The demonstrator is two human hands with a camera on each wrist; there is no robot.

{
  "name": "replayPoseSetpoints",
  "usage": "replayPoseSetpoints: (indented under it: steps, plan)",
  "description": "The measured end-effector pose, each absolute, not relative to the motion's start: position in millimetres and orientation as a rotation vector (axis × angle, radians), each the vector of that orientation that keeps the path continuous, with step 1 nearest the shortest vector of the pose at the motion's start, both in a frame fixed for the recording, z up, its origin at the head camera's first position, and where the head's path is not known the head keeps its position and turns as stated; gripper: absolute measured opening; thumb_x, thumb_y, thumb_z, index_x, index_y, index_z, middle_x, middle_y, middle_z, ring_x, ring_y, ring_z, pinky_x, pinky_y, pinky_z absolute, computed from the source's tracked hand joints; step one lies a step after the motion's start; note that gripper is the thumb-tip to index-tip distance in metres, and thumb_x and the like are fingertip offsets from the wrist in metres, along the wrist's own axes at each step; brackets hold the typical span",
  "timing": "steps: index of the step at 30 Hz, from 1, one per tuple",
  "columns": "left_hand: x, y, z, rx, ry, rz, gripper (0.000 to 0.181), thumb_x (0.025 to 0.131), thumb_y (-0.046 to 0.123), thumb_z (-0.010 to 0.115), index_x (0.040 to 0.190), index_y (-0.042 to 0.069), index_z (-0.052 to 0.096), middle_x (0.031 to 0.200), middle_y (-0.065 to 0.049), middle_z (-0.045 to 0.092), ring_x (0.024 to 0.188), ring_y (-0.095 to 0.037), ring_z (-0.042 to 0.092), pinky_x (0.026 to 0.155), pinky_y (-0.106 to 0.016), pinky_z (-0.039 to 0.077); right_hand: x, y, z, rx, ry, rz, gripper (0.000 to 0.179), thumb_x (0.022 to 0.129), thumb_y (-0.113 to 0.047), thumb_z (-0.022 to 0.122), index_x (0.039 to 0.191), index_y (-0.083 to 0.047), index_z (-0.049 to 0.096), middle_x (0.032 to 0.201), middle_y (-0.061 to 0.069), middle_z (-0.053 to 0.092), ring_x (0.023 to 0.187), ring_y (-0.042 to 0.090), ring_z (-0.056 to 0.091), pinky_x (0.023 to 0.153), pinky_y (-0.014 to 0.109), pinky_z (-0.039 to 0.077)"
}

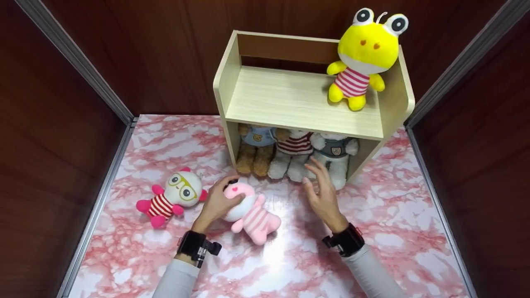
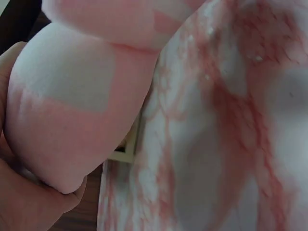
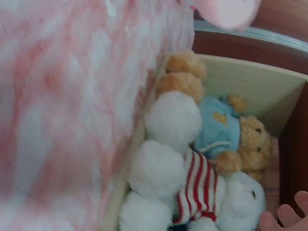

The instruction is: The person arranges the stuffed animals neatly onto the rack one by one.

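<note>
Bearings from the head view, 12 o'clock away from you. The pink toy [image 1: 253,218] is beside your left hand [image 1: 216,205], short of the shelf [image 1: 290,93], which stands at its 1 o'clock. The panda [image 1: 178,196] lies at its 9 to 10 o'clock, beyond that hand. Whether the pink toy touches the table [image 1: 397,231]: cannot tell.

Left hand: curled round the toy's head, thumb across the face side, fingers round the far side. Right hand [image 1: 325,205]: at the toy's 3 o'clock, fingers loosely spread, holding nothing, fingertips toward the bears [image 1: 294,145]; contact with them, cannot tell.

Step in hand, as judged: controlling the pink toy by its head. Your hold is at one end only, so the body may swing. Plush should yield; a light grip probably suffices. Best to draw your right fingertips clear of the bears first, then bring that hand in from 3 o'clock, cup the striped body, and turn head and body together.

Orientation: head to between 10 and 11 o'clock, feet to between 4 and 5; the long axis runs along that slant. Face and belly are up, toward you. A modest clockwise turn would put the head at 12.
</note>
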State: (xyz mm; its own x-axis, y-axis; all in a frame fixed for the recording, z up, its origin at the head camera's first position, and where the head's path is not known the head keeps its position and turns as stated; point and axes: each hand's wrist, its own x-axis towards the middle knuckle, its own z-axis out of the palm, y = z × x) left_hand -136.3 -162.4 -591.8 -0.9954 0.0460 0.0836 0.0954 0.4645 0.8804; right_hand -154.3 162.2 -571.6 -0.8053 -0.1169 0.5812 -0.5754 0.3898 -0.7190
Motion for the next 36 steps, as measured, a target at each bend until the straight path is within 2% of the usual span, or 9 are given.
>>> replayPoseSetpoints:
  steps: [2,5,8,10,13,18,23,28,36]
  plan:
    - [-138.5,-156.7,-586.8,-0.158,-2.625,-1.595,0.059,0.082,0.023,0.086,0.136,0.012,0.067,0.14,-0.012,0.062,0.127,-0.032,0.058,0.105,-0.049,0.047,-152.8,159.3,-575.2,0.615,-2.244,1.41,0.04,0.098,0.0,0.065,0.138,0.0,0.059,0.154,0.021,0.046,0.13,0.035,0.055,0.099,0.039,0.054]
    - [-142.3,-148.5,-580.6,-0.206,-2.586,-1.594,0.059,0.081,0.023,0.086,0.136,0.011,0.067,0.14,-0.011,0.062,0.128,-0.032,0.058,0.106,-0.05,0.046,-151.0,155.3,-579.8,0.632,-2.296,1.389,0.04,0.1,-0.007,0.065,0.139,0.001,0.059,0.152,0.019,0.051,0.132,0.033,0.054,0.11,0.046,0.044]
    - [-145.8,-141.2,-576.0,-0.237,-2.552,-1.588,0.058,0.081,0.022,0.086,0.135,0.012,0.067,0.138,-0.011,0.063,0.126,-0.032,0.059,0.105,-0.049,0.047,-148.8,151.4,-583.4,0.641,-2.364,1.372,0.042,0.101,-0.013,0.064,0.141,-0.001,0.059,0.149,0.018,0.055,0.123,0.031,0.061,0.109,0.046,0.045]
    - [-147.5,-137.3,-573.7,-0.251,-2.541,-1.574,0.058,0.081,0.022,0.086,0.135,0.012,0.067,0.137,-0.011,0.064,0.125,-0.032,0.059,0.104,-0.048,0.048,-147.4,149.4,-585.4,0.636,-2.421,1.389,0.043,0.103,-0.017,0.063,0.143,-0.002,0.057,0.148,0.017,0.056,0.129,0.031,0.058,0.115,0.048,0.04]
    - [-149.4,-133.7,-571.9,-0.273,-2.531,-1.546,0.058,0.081,0.022,0.086,0.135,0.013,0.067,0.137,-0.01,0.063,0.126,-0.031,0.058,0.103,-0.048,0.047,-145.0,146.8,-587.2,0.626,-2.497,1.45,0.045,0.104,-0.021,0.062,0.145,-0.003,0.055,0.145,0.016,0.06,0.131,0.034,0.057,0.112,0.051,0.043]
    - [-150.9,-130.7,-571.7,-0.306,-2.501,-1.523,0.058,0.08,0.024,0.087,0.134,0.013,0.068,0.134,-0.008,0.065,0.123,-0.03,0.06,0.101,-0.049,0.048,-142.9,141.5,-589.1,0.663,-2.604,1.571,0.047,0.106,-0.025,0.059,0.148,-0.003,0.053,0.133,0.015,0.068,0.116,0.037,0.067,0.099,0.056,0.053]
    - [-152.2,-127.1,-569.8,-0.339,-2.51,-1.503,0.058,0.08,0.023,0.087,0.134,0.011,0.068,0.131,-0.008,0.065,0.121,-0.029,0.06,0.102,-0.049,0.046,-141.6,134.4,-590.8,0.714,-2.745,1.621,0.051,0.107,-0.035,0.058,0.148,-0.006,0.053,0.123,0.012,0.073,0.109,0.027,0.071,0.096,0.045,0.056]
    - [-154.3,-121.8,-563.3,-0.363,-2.532,-1.502,0.06,0.08,0.023,0.087,0.135,0.011,0.067,0.134,-0.008,0.063,0.123,-0.03,0.059,0.102,-0.048,0.048,-142.6,130.0,-594.1,0.728,-2.826,1.799,0.046,0.103,-0.043,0.062,0.137,-0.011,0.064,0.112,0.004,0.075,0.099,0.019,0.071,0.087,0.039,0.058]
    - [-158.4,-115.3,-553.6,-0.435,-2.574,-1.432,0.062,0.078,0.022,0.088,0.135,0.012,0.067,0.136,-0.008,0.061,0.125,-0.031,0.058,0.105,-0.047,0.046,-144.6,128.6,-596.5,0.723,-2.804,1.987,0.036,0.097,-0.035,0.073,0.122,-0.01,0.071,0.105,0.002,0.074,0.092,0.018,0.068,0.08,0.032,0.058]
